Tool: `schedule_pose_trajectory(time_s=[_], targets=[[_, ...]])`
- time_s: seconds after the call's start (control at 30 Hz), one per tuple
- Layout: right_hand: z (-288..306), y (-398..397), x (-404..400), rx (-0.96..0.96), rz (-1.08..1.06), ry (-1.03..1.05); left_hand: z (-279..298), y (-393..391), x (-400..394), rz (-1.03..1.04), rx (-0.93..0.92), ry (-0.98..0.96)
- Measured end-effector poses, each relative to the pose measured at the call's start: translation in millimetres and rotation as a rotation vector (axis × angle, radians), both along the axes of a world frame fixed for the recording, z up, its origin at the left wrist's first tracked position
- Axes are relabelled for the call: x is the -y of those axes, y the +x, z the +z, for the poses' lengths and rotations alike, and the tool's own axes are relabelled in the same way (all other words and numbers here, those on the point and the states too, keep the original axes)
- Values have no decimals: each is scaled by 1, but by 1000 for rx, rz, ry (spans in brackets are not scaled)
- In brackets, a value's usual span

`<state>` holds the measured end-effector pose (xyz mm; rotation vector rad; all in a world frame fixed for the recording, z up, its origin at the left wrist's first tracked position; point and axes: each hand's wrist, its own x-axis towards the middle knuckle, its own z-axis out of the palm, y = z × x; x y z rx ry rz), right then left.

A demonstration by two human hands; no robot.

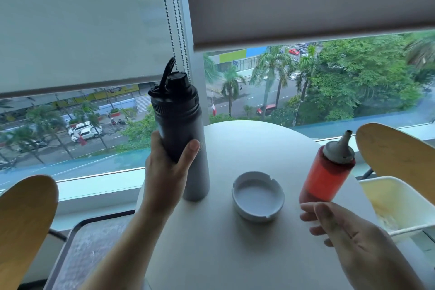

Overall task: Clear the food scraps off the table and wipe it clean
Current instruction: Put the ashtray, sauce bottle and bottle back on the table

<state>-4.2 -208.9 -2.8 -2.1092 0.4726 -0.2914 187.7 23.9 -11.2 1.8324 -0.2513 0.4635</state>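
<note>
Table: your round white table [235,254] had a smooth matte top; no scraps could be made out on the part that showed.
Table's place: it filled the near middle of the scene, its far curved edge against the window.
Left hand: your left hand [164,172] was wrapped round the flask [181,129], thumb on its right side and fingers curled behind its left.
Flask: a tall cylinder, dark on top and pale grey below, with a ribbed black screw cap and a loop strap; its base sat at the table's far left, or just above it, you could not tell which.
Right hand: your right hand [348,235] hovered palm up at the near right, fingers loosely bent and slightly apart, fingertips just beside the base of the sauce bottle [327,172] but clamped on nothing.
Sauce bottle: soft translucent plastic filled red, with a grey cone nozzle, leaning a little to the right.
Ashtray: a round white glossy ashtray [257,195] with notched rim stood between flask and bottle.
Bin: a white plastic tub [397,195] with yellowish smears inside lay off the table's right edge.
Chairs: two rounded, pale wooden chair backs [23,219] [400,155] flanked the table.
Window: grey roller blinds [306,0] with bead chains [174,19] hung half down over the glass.
</note>
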Motion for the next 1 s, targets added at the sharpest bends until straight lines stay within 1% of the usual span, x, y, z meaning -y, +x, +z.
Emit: schedule_pose_trajectory(time_s=[0.13, 0.2, 0.3, 0.4, 0.5, 0.67, 0.77, 0.83, 1.0], targets=[[-3, -7, 9, 7, -9, -33, 0, 0, -1, -4, -16, -6], [-5, -7, 15, 11, -37, -109, 0, -1, -1, -4, -31, -4], [-11, -3, 28, 56, -132, -230, 2, -5, 0, -2, -60, 2], [-16, 3, 43, 35, -177, -288, 4, -9, 1, 1, -77, -15], [-19, 10, 57, 60, -148, -231, 2, -14, 4, 9, -92, -44], [-24, 26, 69, 68, 14, -142, -5, -21, 7, 26, -90, -66], [-25, 36, 68, 48, 59, -108, -16, -22, 4, 11, -135, -30], [-27, 42, 65, 38, 52, -108, -23, -24, 2, 6, -171, 9], [-29, 46, 56, 42, -57, -210, -30, -23, -6, -10, -192, 38]])
